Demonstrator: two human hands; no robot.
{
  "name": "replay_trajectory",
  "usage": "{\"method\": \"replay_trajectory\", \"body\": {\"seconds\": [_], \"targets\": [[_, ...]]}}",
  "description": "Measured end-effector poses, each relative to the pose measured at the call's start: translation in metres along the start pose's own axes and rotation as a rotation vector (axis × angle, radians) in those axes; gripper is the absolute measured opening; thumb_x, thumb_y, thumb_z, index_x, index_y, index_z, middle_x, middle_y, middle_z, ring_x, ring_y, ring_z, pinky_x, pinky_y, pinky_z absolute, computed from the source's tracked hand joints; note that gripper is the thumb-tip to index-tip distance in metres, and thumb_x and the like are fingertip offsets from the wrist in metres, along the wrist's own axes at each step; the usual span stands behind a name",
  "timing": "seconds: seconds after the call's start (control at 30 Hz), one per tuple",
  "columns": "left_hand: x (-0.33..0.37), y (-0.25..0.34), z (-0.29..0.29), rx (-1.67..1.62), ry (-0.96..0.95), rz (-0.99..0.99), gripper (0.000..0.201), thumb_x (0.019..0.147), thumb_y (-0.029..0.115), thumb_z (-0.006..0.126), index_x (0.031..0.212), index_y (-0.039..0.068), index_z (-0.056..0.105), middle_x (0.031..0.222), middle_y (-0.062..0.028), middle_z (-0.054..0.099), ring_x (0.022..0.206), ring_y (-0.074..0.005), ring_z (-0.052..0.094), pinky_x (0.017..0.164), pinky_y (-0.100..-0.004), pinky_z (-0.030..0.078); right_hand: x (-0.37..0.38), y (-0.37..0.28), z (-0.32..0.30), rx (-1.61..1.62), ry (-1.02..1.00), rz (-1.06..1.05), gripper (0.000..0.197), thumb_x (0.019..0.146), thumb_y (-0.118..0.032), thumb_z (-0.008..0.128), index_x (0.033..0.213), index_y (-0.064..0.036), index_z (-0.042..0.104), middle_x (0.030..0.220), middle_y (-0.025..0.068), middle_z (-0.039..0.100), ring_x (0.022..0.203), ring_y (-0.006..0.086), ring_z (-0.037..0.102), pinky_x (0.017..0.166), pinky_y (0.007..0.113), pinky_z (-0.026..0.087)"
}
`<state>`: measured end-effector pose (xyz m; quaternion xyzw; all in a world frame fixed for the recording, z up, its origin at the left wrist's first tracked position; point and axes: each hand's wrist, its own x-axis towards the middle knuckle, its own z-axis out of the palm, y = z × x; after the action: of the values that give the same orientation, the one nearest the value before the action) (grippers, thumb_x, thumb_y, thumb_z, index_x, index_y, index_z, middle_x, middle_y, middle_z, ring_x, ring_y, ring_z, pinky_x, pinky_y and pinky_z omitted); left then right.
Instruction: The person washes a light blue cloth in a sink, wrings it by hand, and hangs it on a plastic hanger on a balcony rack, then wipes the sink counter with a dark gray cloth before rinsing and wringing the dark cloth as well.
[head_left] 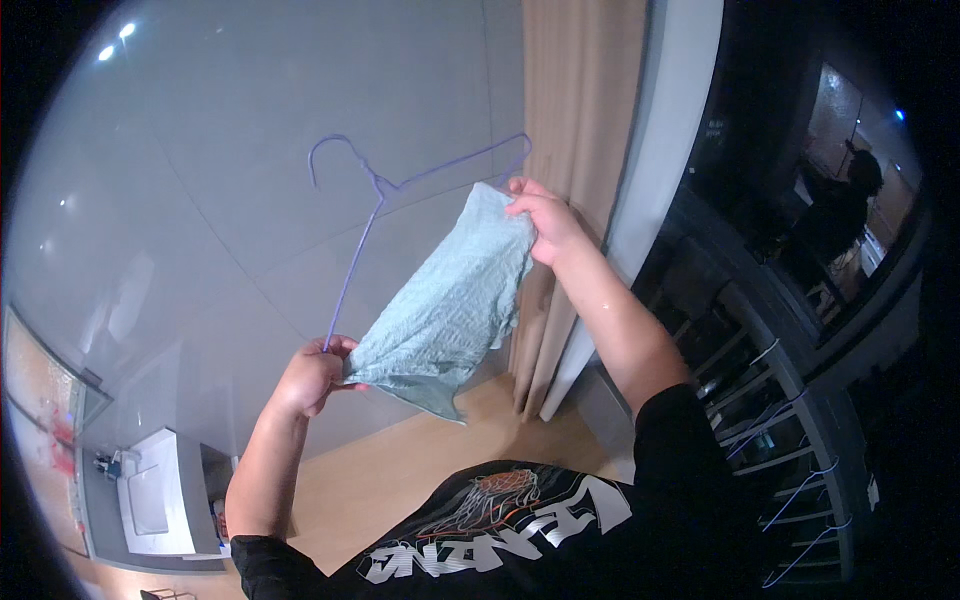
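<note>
Out in front of me I hold up a purple wire hanger (352, 262) and a pale green cloth (445, 285). My left hand (318, 375) is closed around the hanger's lower left corner and pinches the cloth's near left corner. At the upper right, my right hand (540, 218) pinches the cloth's top corner, close to the hanger's other end. The cloth slants between both hands along the hanger's lower side and hides its bottom bar. The hanger's hook points to the upper left. One loose corner of the cloth droops below.
Ahead is a grey panelled wall (250, 150), with a beige curtain (580, 100) to its right. A dark window (800, 200) fills the right side. Several hangers (800, 495) hang on a rack at the lower right. A white sink (150, 500) stands at the lower left.
</note>
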<state>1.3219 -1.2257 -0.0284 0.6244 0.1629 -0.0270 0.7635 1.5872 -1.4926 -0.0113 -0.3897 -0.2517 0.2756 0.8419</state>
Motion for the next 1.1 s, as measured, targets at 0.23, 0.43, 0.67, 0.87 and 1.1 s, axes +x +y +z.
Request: {"method": "replay_trajectory", "body": {"seconds": [0.23,0.43,0.67,0.87,1.1], "targets": [[0.007,-0.014,0.007,0.142,-0.008,0.226,0.033,0.094,0.02,0.044,0.09,-0.007,0.061,0.093,-0.0147,0.065,0.085,-0.0215,0.061,0.084,-0.0349,0.047,0.01,0.024,0.007,0.187,0.092,-0.086,0.022,0.084,0.001,0.056,0.104,-0.0086,0.052,0.101,0.0101,0.059,0.093,0.0224,0.059,0.083,0.036,0.05],[0.008,-0.026,0.001,0.398,0.184,0.606,0.045,0.102,0.031,0.034,0.093,-0.004,0.061,0.1,-0.0165,0.066,0.103,-0.0219,0.056,0.094,-0.0364,0.041,0.018,0.02,-0.005,0.13,0.139,-0.231,0.029,0.086,0.002,0.052,0.113,-0.0076,0.05,0.113,0.0076,0.056,0.102,0.0213,0.056,0.089,0.034,0.048],[-0.003,-0.035,0.036,0.187,0.171,0.87,0.038,0.102,0.028,0.037,0.099,-0.004,0.057,0.099,-0.0116,0.063,0.085,-0.0154,0.053,0.08,-0.0286,0.041,0.004,0.038,-0.038,-0.99,0.464,-0.364,0.023,0.083,-0.008,0.063,0.105,-0.0043,0.057,0.109,0.0091,0.059,0.104,0.0212,0.056,0.09,0.034,0.045],[-0.008,-0.042,0.05,0.598,0.22,0.857,0.034,0.101,0.024,0.034,0.089,-0.002,0.053,0.084,-0.0095,0.053,0.077,-0.0176,0.051,0.073,-0.0309,0.043,-0.017,0.014,0.118,-0.007,-0.134,0.097,0.026,0.088,-0.019,0.066,0.104,-0.0015,0.055,0.1,0.0115,0.062,0.092,0.023,0.062,0.088,0.038,0.048],[-0.009,-0.059,0.077,0.752,0.216,0.949,0.017,0.079,0.006,0.065,0.088,-0.003,0.053,0.088,-0.0148,0.051,0.079,-0.0258,0.051,0.071,-0.0355,0.044,0.016,0.012,0.122,0.101,0.052,0.275,0.018,0.092,-0.024,0.059,0.09,-0.0113,0.047,0.069,0.0007,0.046,0.058,0.0125,0.045,0.063,0.036,0.044]]}}
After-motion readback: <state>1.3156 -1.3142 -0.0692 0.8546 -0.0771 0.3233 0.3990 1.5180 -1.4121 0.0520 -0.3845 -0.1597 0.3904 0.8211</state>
